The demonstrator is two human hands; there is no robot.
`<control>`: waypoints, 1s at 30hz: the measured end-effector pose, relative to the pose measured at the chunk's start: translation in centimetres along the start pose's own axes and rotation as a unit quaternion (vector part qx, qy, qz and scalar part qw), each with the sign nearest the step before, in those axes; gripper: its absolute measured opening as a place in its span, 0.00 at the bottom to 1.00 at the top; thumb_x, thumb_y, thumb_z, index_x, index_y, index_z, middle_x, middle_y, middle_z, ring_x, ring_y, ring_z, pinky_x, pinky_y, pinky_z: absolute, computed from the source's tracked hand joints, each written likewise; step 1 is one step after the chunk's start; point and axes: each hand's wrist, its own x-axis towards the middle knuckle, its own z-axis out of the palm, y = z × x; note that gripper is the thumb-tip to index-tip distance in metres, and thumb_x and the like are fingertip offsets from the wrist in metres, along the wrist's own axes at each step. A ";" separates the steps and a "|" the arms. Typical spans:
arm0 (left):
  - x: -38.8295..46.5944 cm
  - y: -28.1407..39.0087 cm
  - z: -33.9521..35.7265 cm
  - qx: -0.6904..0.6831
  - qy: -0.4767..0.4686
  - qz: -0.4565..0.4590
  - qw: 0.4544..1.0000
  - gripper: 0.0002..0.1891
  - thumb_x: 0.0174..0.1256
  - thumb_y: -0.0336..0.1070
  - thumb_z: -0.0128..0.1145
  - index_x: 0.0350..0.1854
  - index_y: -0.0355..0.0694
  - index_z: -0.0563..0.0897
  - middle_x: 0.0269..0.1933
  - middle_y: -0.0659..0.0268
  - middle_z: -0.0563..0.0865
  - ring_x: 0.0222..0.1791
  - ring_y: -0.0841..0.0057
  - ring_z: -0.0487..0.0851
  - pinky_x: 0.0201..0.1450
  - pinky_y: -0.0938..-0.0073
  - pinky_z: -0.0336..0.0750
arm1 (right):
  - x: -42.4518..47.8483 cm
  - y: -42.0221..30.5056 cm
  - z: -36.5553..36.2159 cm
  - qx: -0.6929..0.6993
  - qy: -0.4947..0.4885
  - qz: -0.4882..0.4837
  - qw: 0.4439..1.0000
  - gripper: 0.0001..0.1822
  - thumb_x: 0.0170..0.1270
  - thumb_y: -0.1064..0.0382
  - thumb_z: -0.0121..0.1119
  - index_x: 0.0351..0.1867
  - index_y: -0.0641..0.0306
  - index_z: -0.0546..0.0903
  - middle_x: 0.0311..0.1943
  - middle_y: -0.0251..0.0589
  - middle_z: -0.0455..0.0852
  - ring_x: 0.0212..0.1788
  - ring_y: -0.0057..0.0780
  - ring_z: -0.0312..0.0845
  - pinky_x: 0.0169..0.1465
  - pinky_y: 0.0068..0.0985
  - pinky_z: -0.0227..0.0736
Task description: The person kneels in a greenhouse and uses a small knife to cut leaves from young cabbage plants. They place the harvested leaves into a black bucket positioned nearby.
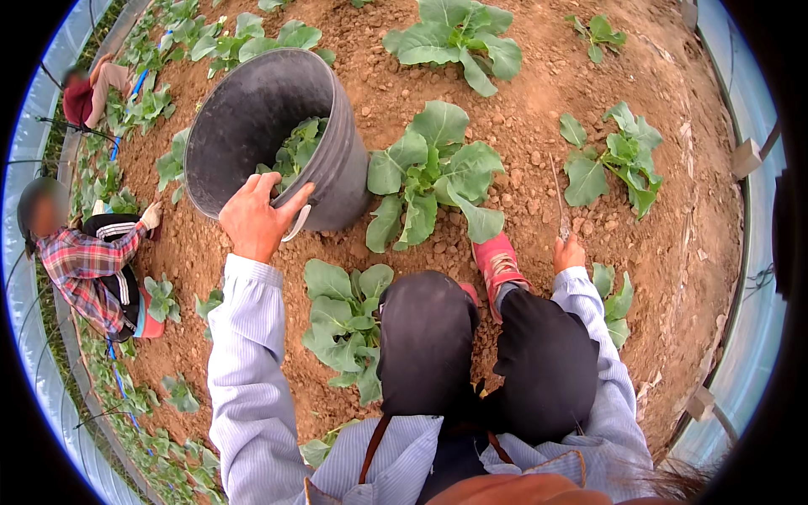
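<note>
My left hand (259, 218) grips the near rim of a black plastic bucket (347, 164), thumb outside and fingers over the edge. The bucket tilts with its mouth towards the upper left, and green leaves (300, 148) lie inside. A pale handle end hangs beside my thumb. My right hand (569, 252), low by my pink shoe, is closed around the near end of a thin, long-bladed tool (557, 196), perhaps a knife or sickle, pointing away over the soil. A broad-leaved brassica plant (435, 180) grows between the bucket and the tool.
More leafy plants (344, 322) grow around my knees, with another (622, 158) at the right. A person in a plaid shirt (88, 259) crouches at the left; a second person (85, 101) sits farther up. Blue hose (120, 379) runs along the left rows. Plastic sheeting (748, 252) borders the right.
</note>
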 end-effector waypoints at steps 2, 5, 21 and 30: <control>0.1 -0.3 -0.4 0.010 0.006 0.001 1.000 0.21 0.45 0.57 0.67 0.28 0.42 0.82 0.24 0.69 0.79 0.22 0.70 0.80 0.23 0.71 0.71 | -2.8 2.4 0.6 -0.001 0.000 -0.052 0.999 0.19 0.61 0.52 0.52 0.40 0.70 0.70 0.26 0.65 0.80 0.33 0.64 0.76 0.38 0.51 0.70; -0.4 -0.3 -0.5 0.008 -0.007 -0.016 1.000 0.22 0.45 0.58 0.66 0.28 0.42 0.82 0.24 0.69 0.80 0.23 0.69 0.80 0.24 0.70 0.72 | -7.8 5.4 0.7 -0.010 -0.056 -0.054 0.997 0.20 0.61 0.51 0.52 0.40 0.69 0.70 0.24 0.64 0.79 0.30 0.63 0.76 0.35 0.52 0.69; -0.8 -0.6 -0.7 0.063 -0.022 -0.032 0.997 0.25 0.46 0.64 0.62 0.26 0.44 0.83 0.24 0.69 0.81 0.23 0.70 0.81 0.23 0.70 0.72 | -8.7 6.9 -1.9 0.013 -0.039 -0.113 0.993 0.21 0.56 0.49 0.58 0.28 0.69 0.73 0.21 0.62 0.78 0.28 0.62 0.77 0.30 0.48 0.70; -1.3 -1.6 -0.2 0.037 0.016 -0.008 0.999 0.28 0.44 0.69 0.59 0.21 0.43 0.81 0.20 0.68 0.78 0.21 0.71 0.81 0.22 0.71 0.72 | -5.1 12.0 2.6 -0.017 -0.003 -0.117 0.993 0.23 0.53 0.47 0.61 0.24 0.69 0.74 0.23 0.63 0.78 0.31 0.62 0.76 0.33 0.48 0.70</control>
